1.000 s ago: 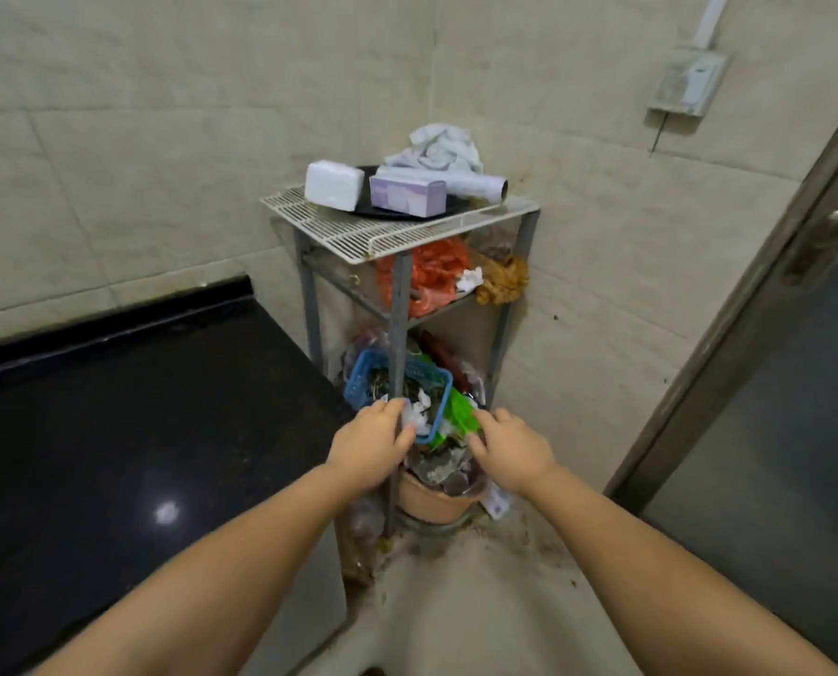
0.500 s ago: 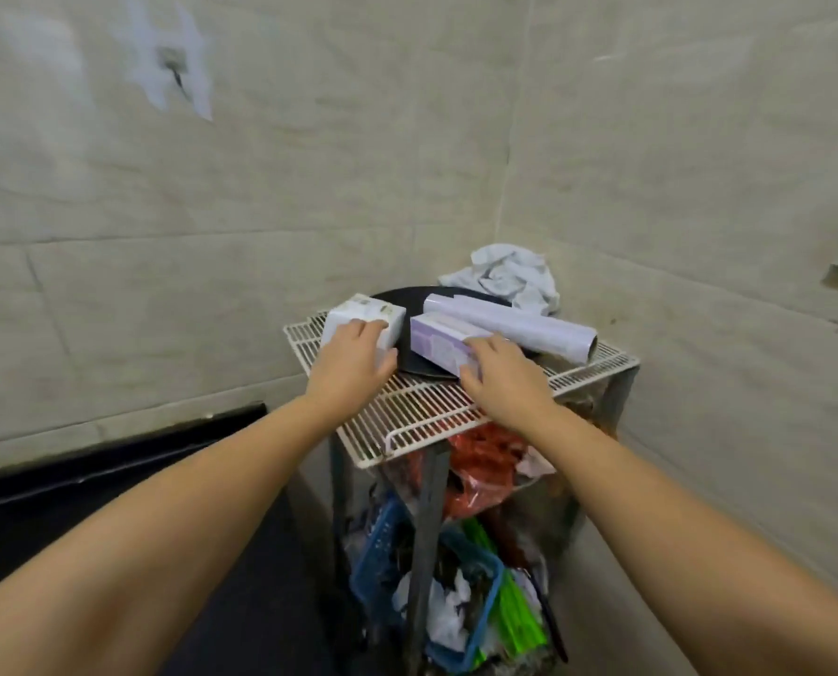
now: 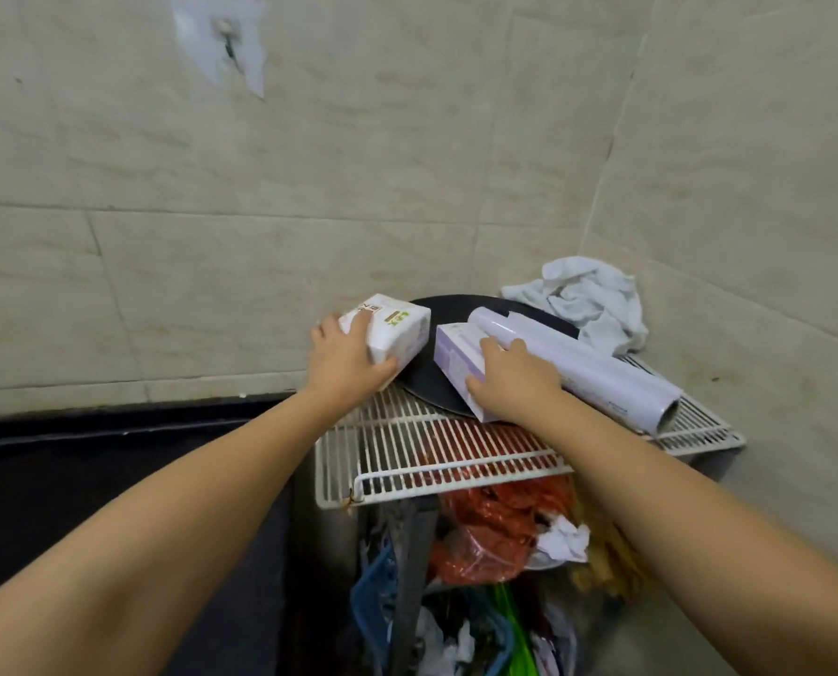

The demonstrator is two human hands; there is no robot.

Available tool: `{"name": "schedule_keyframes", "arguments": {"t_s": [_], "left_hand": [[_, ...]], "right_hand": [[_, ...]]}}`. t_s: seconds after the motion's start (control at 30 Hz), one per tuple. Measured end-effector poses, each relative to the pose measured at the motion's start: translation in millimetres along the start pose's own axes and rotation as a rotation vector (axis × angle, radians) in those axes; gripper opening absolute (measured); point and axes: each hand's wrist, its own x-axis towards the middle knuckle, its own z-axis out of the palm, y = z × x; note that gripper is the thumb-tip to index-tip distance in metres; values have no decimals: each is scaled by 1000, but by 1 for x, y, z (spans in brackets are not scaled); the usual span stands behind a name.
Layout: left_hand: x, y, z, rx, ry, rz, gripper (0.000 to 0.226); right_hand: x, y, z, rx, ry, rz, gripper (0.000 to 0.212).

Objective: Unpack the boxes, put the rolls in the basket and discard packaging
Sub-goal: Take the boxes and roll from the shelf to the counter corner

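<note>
Nearest the camera, below the shelf, a blue plastic basket (image 3: 375,585) sits among crumpled white paper, green plastic and a red plastic bag (image 3: 492,524); a grey metal rack post (image 3: 414,578) crosses in front of the basket.

Above it lies the white wire rack shelf (image 3: 431,451). Both bare forearms extend over its front edge.

The left hand (image 3: 346,361) grips a white cardboard box with green and brown print (image 3: 392,331), fingers wrapped over its near end, thumb under the lower corner. The box is tilted, its far end over a black round tray (image 3: 429,383).

The right hand (image 3: 514,378) is closed over a pale purple cardboard box (image 3: 453,356) resting on the tray. Just beside it, touching, lies a long pale purple film roll (image 3: 578,365).

Farthest back, a crumpled white cloth (image 3: 585,297) rests against the beige tiled wall corner (image 3: 602,187).
</note>
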Motion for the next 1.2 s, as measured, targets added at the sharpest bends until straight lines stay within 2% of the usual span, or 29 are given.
{"name": "schedule_keyframes", "arguments": {"t_s": [0.2,0.3,0.4,0.57,0.7,0.83,0.97,1.07,1.2], "left_hand": [[-17,-34,-36,-56,129,-14,66],[-32,-81,-73,-167,218,-130,63],[-56,-139,-113,-169,310,-280,60],[-129,-238,-149,-41,308,-557,58],[-203,-297,-140,77,181,-709,59],[-266,-332,-118,221,49,-711,63],[-306,-350,-98,363,-96,-645,79],[-309,-355,-95,443,-134,-619,80],[-263,-335,-100,471,-118,-466,62]], "right_hand": [[-6,-42,-17,148,175,-86,51],[-15,-96,-23,247,180,-178,52],[-30,-170,-14,342,166,-312,52],[-61,-285,50,341,-72,-403,49],[-99,-318,137,229,-259,-399,49],[-140,-328,205,95,-333,-431,60],[-160,-327,234,51,-341,-420,72],[-154,-325,227,80,-380,-427,69],[-126,-316,183,185,-339,-464,64]]}}
